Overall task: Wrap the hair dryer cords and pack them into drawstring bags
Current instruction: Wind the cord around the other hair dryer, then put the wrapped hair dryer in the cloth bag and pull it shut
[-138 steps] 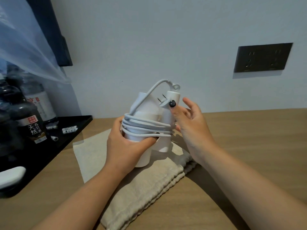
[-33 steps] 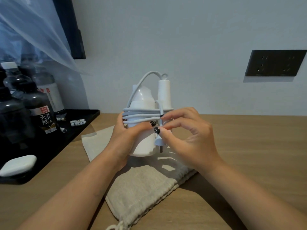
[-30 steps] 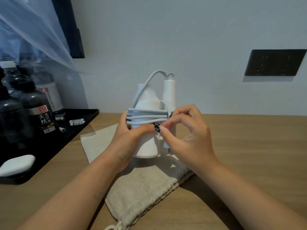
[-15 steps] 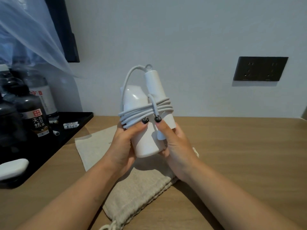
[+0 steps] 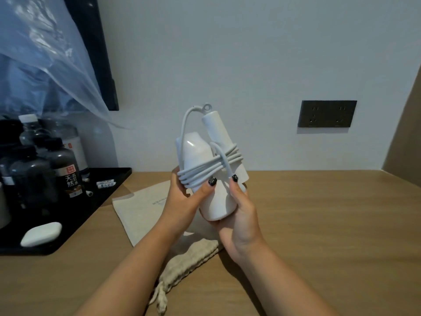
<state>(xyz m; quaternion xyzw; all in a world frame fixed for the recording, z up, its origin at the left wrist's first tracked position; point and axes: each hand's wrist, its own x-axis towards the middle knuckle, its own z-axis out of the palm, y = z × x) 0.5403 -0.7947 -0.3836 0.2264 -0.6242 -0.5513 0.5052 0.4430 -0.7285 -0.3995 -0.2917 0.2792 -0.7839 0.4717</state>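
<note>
Pale wall rises behind a wooden counter, with a dark socket plate set into it on the right. Held upright above the counter, near the middle of the view, is a white folded dryer; its cord is wound several times around body and handle together, and one loop arches over the top.

The dryer is gripped by both hands. The left hand is curled around the left side, its thumb laid across the coils, seemingly so the turns are kept from slipping. The right hand cups the lower right side and the base, so the weight is carried from below; its thumb is pressed on the cord end where it is crossed over the coils, probably to keep the tuck from springing loose. The plug itself cannot be made out.

Directly under the hands a beige drawstring bag is laid flat on the counter, its gathered mouth and knotted string turned toward the person, apparently placed ready for the dryer. The wrapping looks finished; bagging is not yet begun.

At the left a black tray is set on the counter, holding dark bottles and a white soap-like block. Clear plastic film hangs above it.
</note>
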